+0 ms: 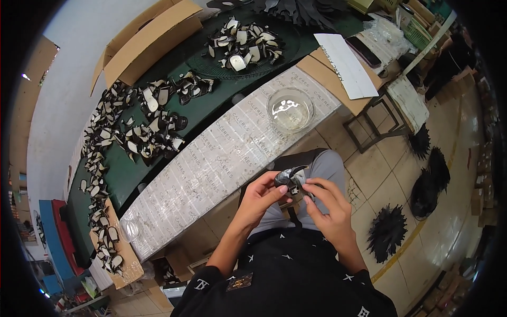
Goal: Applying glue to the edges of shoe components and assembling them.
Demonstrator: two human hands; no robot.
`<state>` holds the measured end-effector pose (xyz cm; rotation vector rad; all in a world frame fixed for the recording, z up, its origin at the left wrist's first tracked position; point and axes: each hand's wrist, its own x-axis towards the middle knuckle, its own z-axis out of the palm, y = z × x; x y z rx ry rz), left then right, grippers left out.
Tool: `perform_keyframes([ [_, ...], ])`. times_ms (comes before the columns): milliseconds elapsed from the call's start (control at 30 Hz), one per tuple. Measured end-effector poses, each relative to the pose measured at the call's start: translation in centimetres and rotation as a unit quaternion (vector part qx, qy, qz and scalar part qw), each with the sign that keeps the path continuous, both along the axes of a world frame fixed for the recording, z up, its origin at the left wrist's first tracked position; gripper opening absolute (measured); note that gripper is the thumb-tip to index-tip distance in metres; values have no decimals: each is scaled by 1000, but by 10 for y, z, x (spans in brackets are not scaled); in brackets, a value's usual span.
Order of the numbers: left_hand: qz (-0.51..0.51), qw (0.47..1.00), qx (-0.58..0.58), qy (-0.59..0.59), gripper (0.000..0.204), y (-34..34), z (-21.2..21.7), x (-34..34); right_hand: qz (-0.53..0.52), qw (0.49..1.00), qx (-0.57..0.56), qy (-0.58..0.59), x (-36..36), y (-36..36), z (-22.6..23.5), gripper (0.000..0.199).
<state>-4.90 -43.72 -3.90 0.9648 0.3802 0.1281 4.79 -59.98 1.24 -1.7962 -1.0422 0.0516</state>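
Over my lap, both hands are at a small black curved piece (285, 178) with a pale inner face, perhaps a shoe part. My left hand (262, 194) is closed round its left side, with the thumb laid across the front. At its right edge, my right hand (331, 207) pinches the pale flap (301, 176) between thumb and fingers. The fingers partly cover the piece, so its full shape does not show. Many similar black pieces with beige insides lie in a long loose pile (153, 138) on the green table at the left.
A long wrapped board (211, 153) runs along the table's near side, bearing a clear round bowl (291, 110) of liquid. Behind stand a heaped tray (198, 67) and an open carton (153, 39). A metal stool (377, 126) and fringed black bundles (387, 232) are on the floor at right.
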Motion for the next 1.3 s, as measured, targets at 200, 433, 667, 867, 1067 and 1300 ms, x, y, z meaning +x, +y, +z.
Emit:
perform_keyframes([
  [200, 0, 999, -33, -5, 26, 0, 0, 2, 27, 971, 60, 230, 4, -4, -14, 26],
  [433, -10, 999, -44, -9, 26, 0, 0, 3, 69, 878, 189, 435, 12, -16, -26, 26],
  [667, -9, 999, -46, -5, 25, -3, -8, 4, 46, 919, 174, 350, 23, -21, -20, 26],
  [867, -9, 1000, -20, 0, 25, -6, -10, 5, 18, 994, -28, 100, 18, -15, -2, 25],
  [1067, -15, 1000, -1, -2, 24, -10, -11, 7, 0, 999, -14, 48, 12, -9, -3, 26],
  [1300, -11, 999, 35, -3, 24, -13, -8, 6, -29, 999, -24, 18, 11, -8, -5, 27],
])
